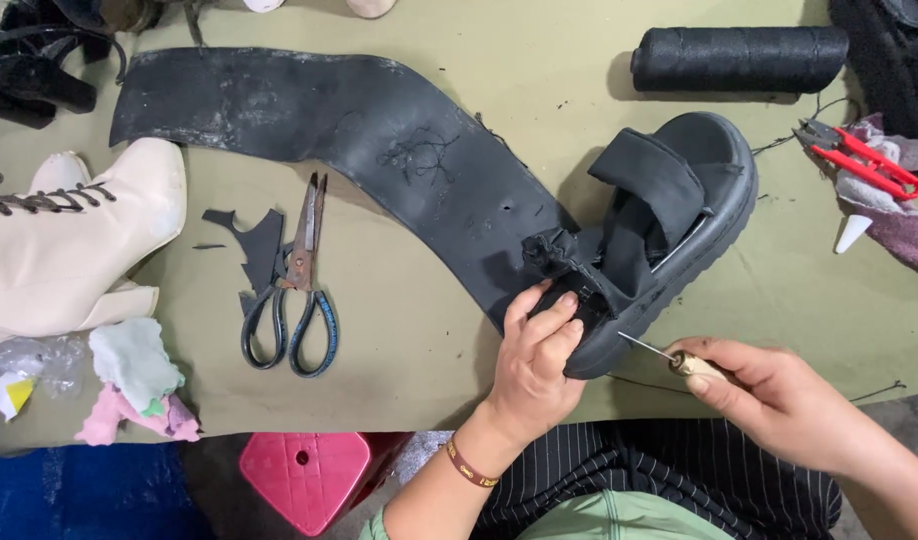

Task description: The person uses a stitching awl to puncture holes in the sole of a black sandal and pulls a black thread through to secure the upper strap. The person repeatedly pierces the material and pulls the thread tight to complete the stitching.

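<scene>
black sandal in left hand; right hand w/ awl.

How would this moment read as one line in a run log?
left hand: grips heel of black sandal | right hand: holds wooden-handled awl, tip at the sole edge | scissors: lying on table

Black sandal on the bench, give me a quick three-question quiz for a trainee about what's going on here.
1. True or false: the left hand grips the black sandal.
2. Which tool does the right hand hold: A scissors, B wooden-handled awl, C red thread snips?
3. What lies just left of the scissors?

Key: 1 true. 2 B, the wooden-handled awl. 3 Black offcut scraps.
</scene>
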